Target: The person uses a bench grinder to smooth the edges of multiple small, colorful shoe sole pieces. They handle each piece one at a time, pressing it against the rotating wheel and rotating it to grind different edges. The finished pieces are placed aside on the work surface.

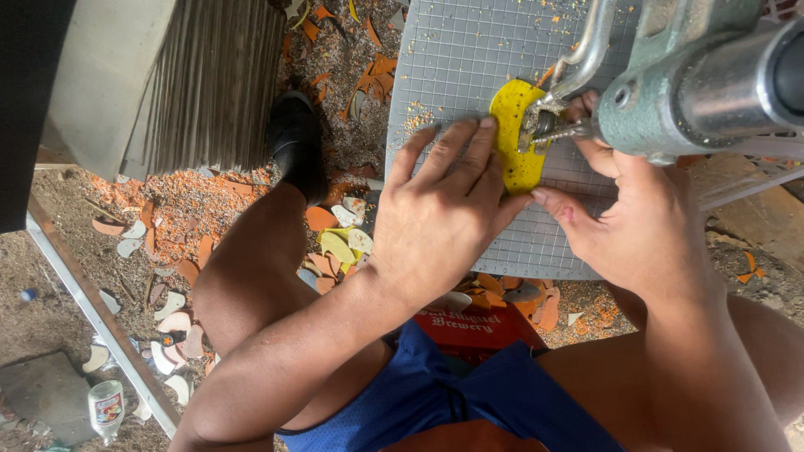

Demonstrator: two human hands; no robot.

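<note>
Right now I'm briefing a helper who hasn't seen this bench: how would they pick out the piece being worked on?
Find the pale gridded work plate under the grey-green machine head. Both hands rest on it, the left hand flat and the right hand beside the machine's tip. Between them lies the yellow curved piece, crescent-shaped and the only bright yellow thing on the plate, unlike the orange shards on the ground.

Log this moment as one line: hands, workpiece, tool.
left hand: pressing yellow curved piece on grid board | right hand: steadying piece by rotary cutter | floor: orange offcuts
</note>
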